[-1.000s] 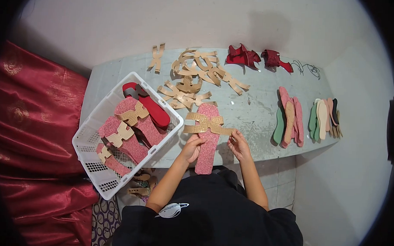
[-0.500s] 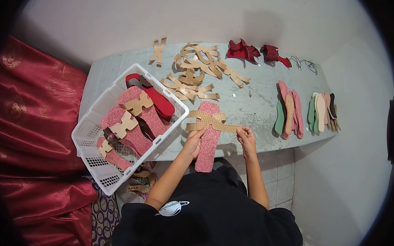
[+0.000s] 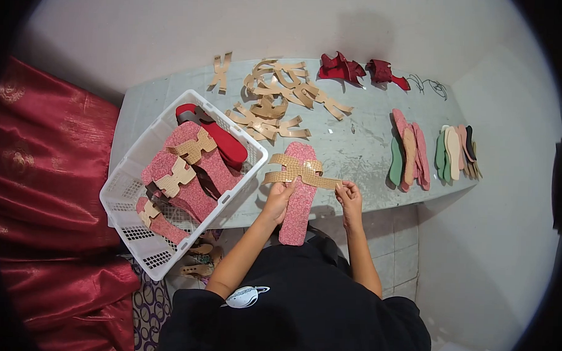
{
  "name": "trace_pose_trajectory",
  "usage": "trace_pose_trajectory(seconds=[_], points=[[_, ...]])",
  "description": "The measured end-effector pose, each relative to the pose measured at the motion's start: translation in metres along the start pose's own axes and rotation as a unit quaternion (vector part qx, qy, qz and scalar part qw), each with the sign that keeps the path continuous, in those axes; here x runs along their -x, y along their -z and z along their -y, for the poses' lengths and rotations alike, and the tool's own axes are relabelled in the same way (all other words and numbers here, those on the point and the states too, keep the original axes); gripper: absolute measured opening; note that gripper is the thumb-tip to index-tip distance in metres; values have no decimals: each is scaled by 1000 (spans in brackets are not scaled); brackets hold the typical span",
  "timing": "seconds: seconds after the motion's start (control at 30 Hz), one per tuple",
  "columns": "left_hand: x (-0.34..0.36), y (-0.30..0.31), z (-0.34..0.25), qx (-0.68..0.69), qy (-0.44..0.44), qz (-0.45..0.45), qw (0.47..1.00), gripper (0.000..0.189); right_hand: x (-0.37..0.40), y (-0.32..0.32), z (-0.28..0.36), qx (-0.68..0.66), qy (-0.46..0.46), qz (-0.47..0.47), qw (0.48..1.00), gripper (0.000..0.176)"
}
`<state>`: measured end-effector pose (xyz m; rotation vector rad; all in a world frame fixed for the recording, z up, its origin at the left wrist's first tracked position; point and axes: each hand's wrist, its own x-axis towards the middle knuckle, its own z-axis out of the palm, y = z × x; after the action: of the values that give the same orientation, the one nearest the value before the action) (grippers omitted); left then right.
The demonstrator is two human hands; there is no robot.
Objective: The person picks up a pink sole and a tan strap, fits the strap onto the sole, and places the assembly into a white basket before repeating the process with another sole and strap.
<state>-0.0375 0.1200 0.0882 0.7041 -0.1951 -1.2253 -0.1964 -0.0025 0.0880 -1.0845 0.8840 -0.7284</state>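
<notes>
Holding a pink sole [image 3: 297, 207] at the near edge of the grey table [image 3: 362, 147], the left hand [image 3: 277, 200] had its fingers curled together and clamped on the sole's left side, just below the crossing strap. The sole lay lengthwise, toe end on the table and heel end overhanging toward the person's body. A tan cross strap [image 3: 301, 170] lay across the toe half of the sole. The right hand [image 3: 349, 196] pinched the strap's right-hand end, fingertips drawn together on it (exact finger contact too small to resolve).

A white basket [image 3: 133, 235] stood just left of the sole, tilted over the table's edge, holding more pink soles with tan straps and one red sole. A loose pile of tan straps [image 3: 277, 101] lay beyond the sole. Red cut pieces [image 3: 353, 70] sat at the far edge. Coloured insoles [image 3: 411, 158] lay in rows well to the right. Red cloth [image 3: 45, 186] filled the left side.
</notes>
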Motion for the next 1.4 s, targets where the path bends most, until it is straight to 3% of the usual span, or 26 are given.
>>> trace_pose_trajectory(seconds=[0.2, 0.33, 0.4, 0.43, 0.5, 0.67, 1.07, 1.13, 1.17, 1.2, 1.23, 1.27, 1.3, 1.33, 1.37, 1.4], points=[[-5, -1, 10, -86, -119, -82, 986, 28, 3, -9, 0, -1, -4, -8, 1000, 26], [-7, 3, 9, -95, -99, -80, 987, 26, 11, -13, -4, 15, -10, -65, 998, 29], [-11, 8, 10, -107, -89, -84, 987, 25, 14, -20, -5, 179, 143, -99, 968, 28], [-11, 8, 9, -106, -90, -83, 987, 25, 15, -23, 0, 179, 144, -99, 968, 28], [-12, 3, 8, -86, -100, -86, 988, 24, 17, -29, 17, 403, 348, -47, 845, 25], [-17, -1, 14, -69, -96, -76, 990, 20, 13, -57, 40, 463, 394, 58, 792, 27], [-31, -15, 24, -164, -124, -103, 973, 21, -1, -54, 52, 398, 325, 152, 844, 29], [-32, -21, 27, -305, -212, -147, 917, 23, -3, -52, 51, 376, 309, 162, 858, 30], [-31, -21, 26, -305, -211, -148, 917, 23, -3, -50, 50, 355, 292, 170, 872, 31], [-26, -26, 16, -393, -122, -150, 899, 23, -3, -47, 49, 354, 290, 171, 873, 31], [-21, -31, 10, -475, -32, -149, 867, 23, -3, -44, 47, 317, 232, 179, 902, 34], [-19, -36, 10, -476, -31, -149, 866, 23, -3, -40, 44, 278, 174, 186, 926, 36], [-18, -40, 11, -532, -96, -147, 828, 20, -7, -35, 38, 277, 174, 186, 926, 36], [-17, -43, 14, -584, -161, -143, 783, 19, -11, -32, 32, 174, 137, 201, 954, 38], [-18, -45, 16, -585, -160, -143, 782, 19, -14, -27, 27, 68, 98, 213, 970, 41], [-18, -45, 19, -618, -262, -120, 731, 25, -16, -25, 30, 65, 98, 212, 970, 41]])
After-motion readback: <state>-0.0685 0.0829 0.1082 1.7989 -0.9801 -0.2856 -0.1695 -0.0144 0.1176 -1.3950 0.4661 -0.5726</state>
